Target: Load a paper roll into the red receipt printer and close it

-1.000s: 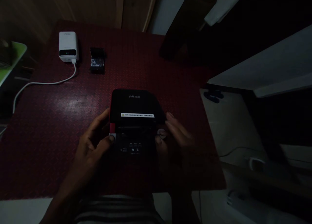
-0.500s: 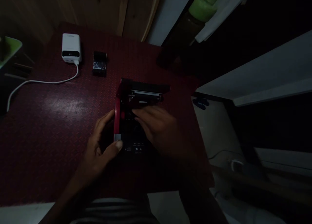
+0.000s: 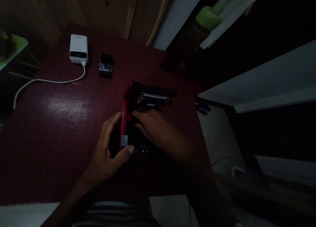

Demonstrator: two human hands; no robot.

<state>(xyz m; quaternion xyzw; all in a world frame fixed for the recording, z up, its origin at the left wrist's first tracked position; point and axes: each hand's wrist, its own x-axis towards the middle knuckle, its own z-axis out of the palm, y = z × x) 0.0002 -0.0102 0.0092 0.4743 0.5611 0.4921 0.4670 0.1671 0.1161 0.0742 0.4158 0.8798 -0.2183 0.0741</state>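
A small black and red printer (image 3: 145, 98) stands on the dark red table (image 3: 61, 121) with its lid swung up and back. My left hand (image 3: 111, 151) grips its left front corner, thumb on the front panel and fingers along the red side. My right hand (image 3: 158, 130) reaches into the open compartment, fingers curled downward over the inside. What the fingers touch is hidden in the dark.
A white power bank (image 3: 78, 48) with a white cable (image 3: 49, 81) lies at the table's far left. A small black device (image 3: 106, 65) sits beside it. A green object (image 3: 209, 16) rests on a shelf at the upper right. The table's right edge borders a pale floor.
The printer's lid went from closed to swung open. My right hand moved from the printer's right side into the open compartment. My left hand stayed on the left corner.
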